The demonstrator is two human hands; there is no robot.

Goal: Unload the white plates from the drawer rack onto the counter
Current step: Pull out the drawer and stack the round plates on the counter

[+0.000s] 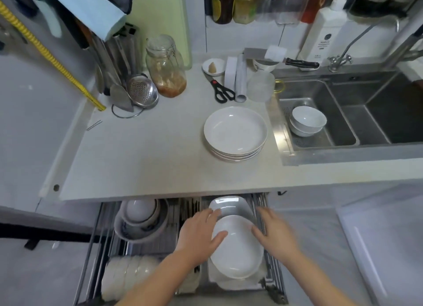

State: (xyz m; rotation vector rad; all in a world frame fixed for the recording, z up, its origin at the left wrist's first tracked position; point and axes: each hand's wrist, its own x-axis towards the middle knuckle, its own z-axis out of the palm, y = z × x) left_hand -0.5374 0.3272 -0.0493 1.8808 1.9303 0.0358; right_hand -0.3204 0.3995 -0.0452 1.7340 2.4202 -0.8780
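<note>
In the drawer rack [272, 271], the left hand [199, 234] and right hand [274, 234] – both spread open – flank 1 white plate [238, 248], seemingly to lift it to the desk [142, 159] stack [235, 134].

Counter edge [160, 194] hides the drawer rack's [272, 266] back.

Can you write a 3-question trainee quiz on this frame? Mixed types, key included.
1. True or false: the stack of white plates on the counter sits left of the glass jar.
2. Multiple choice: the white plate in the drawer rack is flanked by A) one hand only, B) the left hand and the right hand, one on each side, C) no hands.
3. Fill in: two white bowls are nested in the ____.

Key: 1 false; 2 B; 3 sink.
</note>
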